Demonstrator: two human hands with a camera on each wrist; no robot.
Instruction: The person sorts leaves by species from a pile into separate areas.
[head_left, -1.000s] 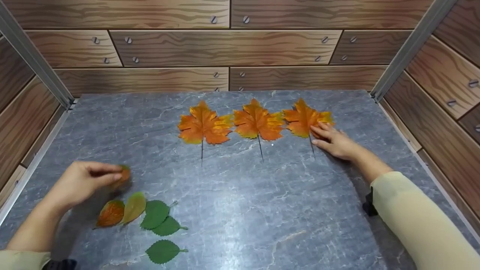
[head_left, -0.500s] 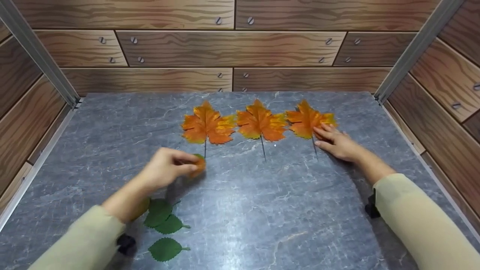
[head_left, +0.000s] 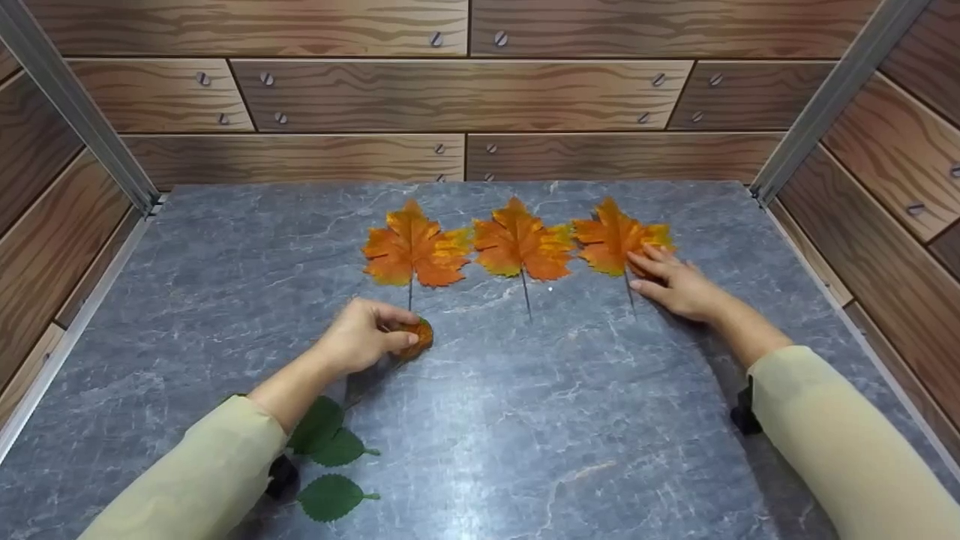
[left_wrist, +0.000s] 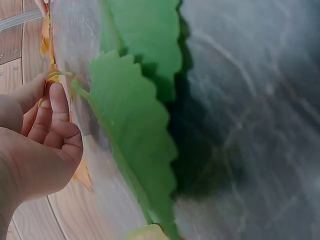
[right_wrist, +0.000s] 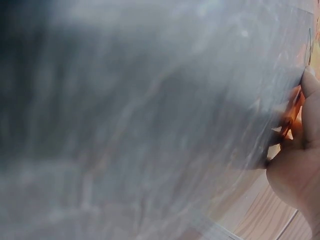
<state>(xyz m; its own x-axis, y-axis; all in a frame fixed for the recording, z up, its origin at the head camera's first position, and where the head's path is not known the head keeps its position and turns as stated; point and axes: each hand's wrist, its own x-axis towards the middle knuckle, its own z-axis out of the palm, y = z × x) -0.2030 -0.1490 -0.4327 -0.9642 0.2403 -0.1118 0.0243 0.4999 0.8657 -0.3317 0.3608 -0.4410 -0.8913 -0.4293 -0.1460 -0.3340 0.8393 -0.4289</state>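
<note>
My left hand pinches a small orange-brown leaf between thumb and fingers, just below the stem of the leftmost orange maple leaf. In the left wrist view, the fingers of that hand are curled around the leaf's stem end. My right hand rests with extended fingers on the lower right part of the right-hand maple leaf, covering some of it. Between those two lies a middle maple leaf. All three point their stems toward me.
Two overlapping green leaves and a separate green leaf lie at the front left, partly beside my left sleeve. Wood-patterned walls enclose the grey marbled table at the back and sides.
My left hand has carried the small leaf rightward from the left side to below the leftmost maple leaf. My right hand stays on its maple leaf.
</note>
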